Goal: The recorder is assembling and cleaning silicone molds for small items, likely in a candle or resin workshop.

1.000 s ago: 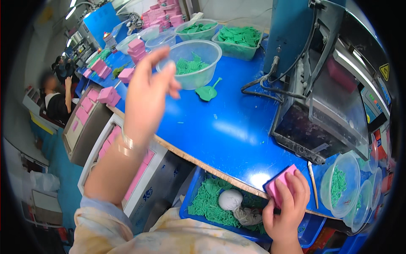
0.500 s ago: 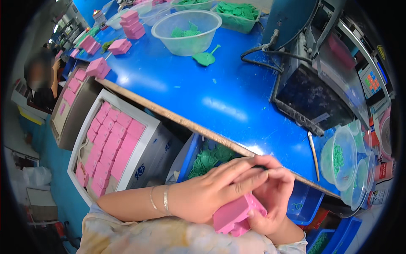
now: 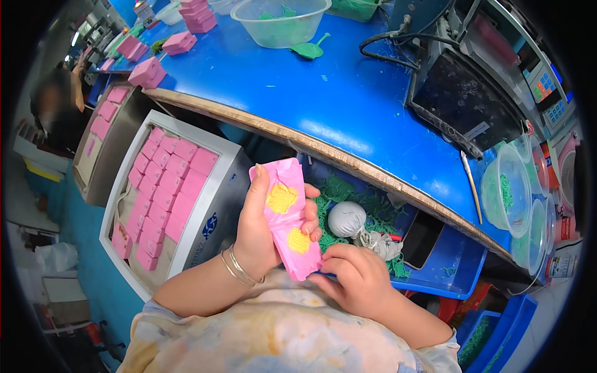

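Note:
My left hand [image 3: 258,214] grips a pink rubber mould [image 3: 283,225], its thumb on one long side and its fingers wrapped round the other. The mould is tilted, and two textured yellow patches show on its upper face. At the mould's lower right corner my right hand [image 3: 357,276] pinches the edge between thumb and curled fingers. Just beyond that hand, a round white cloth pouch [image 3: 347,219] with a gathered, tied neck lies on green scraps [image 3: 336,188] in a blue bin [image 3: 457,283] below the bench edge.
At left, a white-framed heater box [image 3: 227,180] bears rows of pink blocks [image 3: 163,199]. The blue bench [image 3: 348,93] holds a clear tub [image 3: 280,30], a green flat piece [image 3: 309,48], a wooden stick [image 3: 471,186] and a dark machine [image 3: 469,93]. Another person [image 3: 56,105] is at far left.
My hands have moved apart from being clasped over the mould. It has come up and left in my left hand, its yellow-patched face now showing. The view has shifted, uncovering the pouch.

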`<state>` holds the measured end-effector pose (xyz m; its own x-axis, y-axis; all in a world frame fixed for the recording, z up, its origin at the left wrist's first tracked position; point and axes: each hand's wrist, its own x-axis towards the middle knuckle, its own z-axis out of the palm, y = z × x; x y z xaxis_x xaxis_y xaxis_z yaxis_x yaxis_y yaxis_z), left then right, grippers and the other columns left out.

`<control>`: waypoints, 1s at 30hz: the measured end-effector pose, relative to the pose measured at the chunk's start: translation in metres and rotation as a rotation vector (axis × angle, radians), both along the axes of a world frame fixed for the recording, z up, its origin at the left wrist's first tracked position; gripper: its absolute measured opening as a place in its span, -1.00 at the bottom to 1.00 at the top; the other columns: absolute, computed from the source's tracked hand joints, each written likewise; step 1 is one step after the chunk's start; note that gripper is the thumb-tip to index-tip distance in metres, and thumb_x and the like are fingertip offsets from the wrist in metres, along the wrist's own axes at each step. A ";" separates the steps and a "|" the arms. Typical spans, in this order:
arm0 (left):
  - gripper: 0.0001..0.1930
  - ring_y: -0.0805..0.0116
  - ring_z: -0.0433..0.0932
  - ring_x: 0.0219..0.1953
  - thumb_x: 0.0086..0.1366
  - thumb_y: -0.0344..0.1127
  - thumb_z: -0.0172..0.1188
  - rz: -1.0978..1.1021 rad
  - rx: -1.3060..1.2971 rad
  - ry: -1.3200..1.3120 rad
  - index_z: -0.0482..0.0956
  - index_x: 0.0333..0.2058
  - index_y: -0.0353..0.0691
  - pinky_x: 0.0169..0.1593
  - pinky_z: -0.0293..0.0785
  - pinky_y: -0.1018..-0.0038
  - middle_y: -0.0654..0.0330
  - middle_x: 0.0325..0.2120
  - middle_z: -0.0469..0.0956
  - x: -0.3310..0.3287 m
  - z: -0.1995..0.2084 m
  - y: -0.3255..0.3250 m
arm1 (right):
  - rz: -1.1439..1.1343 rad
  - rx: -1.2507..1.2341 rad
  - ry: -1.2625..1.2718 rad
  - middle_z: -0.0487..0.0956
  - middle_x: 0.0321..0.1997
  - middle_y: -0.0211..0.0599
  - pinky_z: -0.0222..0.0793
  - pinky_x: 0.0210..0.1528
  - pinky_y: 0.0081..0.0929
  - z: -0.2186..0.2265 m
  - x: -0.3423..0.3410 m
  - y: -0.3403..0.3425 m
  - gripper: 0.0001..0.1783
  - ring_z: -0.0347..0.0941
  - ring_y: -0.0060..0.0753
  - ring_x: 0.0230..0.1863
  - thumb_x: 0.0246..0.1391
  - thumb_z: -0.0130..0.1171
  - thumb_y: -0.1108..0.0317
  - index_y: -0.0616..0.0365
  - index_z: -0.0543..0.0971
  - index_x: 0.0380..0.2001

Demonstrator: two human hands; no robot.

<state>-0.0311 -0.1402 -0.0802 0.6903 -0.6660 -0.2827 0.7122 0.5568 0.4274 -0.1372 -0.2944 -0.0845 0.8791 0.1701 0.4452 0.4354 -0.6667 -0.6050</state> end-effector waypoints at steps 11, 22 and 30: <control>-0.08 0.14 0.51 -0.62 0.04 0.54 -0.45 -0.153 0.308 -0.045 0.42 -0.34 -0.36 -0.51 0.47 0.31 -0.08 -0.56 0.49 0.000 -0.004 0.012 | -0.304 -0.518 0.424 0.46 -0.43 -0.14 0.18 -0.19 -0.20 -0.014 0.007 -0.037 -0.60 0.38 -0.12 -0.30 -0.32 0.33 0.17 0.23 0.48 -0.47; -0.18 0.24 0.54 -0.61 0.15 0.44 -0.46 -0.242 0.433 -0.183 0.37 -0.14 -0.26 -0.54 0.52 0.38 0.02 -0.53 0.51 -0.005 0.013 -0.007 | -0.115 -0.169 0.021 0.46 -0.35 -0.09 0.32 -0.39 -0.29 0.026 0.005 -0.026 -0.55 0.43 -0.09 -0.40 -0.21 0.29 0.21 0.23 0.45 -0.26; -0.14 0.22 0.55 -0.55 0.14 0.45 -0.48 -0.231 0.408 -0.318 0.31 -0.13 -0.36 -0.45 0.52 0.40 -0.01 -0.50 0.49 0.002 0.005 0.008 | -0.239 0.520 0.113 0.42 -0.32 -0.15 0.29 -0.36 -0.47 0.045 -0.025 -0.043 -0.51 0.37 -0.37 -0.37 0.03 0.05 -0.01 0.24 0.35 -0.21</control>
<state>-0.0287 -0.1320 -0.0753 0.6333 -0.6900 -0.3506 0.5967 0.1468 0.7889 -0.1620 -0.3376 -0.0391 0.9132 -0.2544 0.3184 0.2234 -0.3410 -0.9131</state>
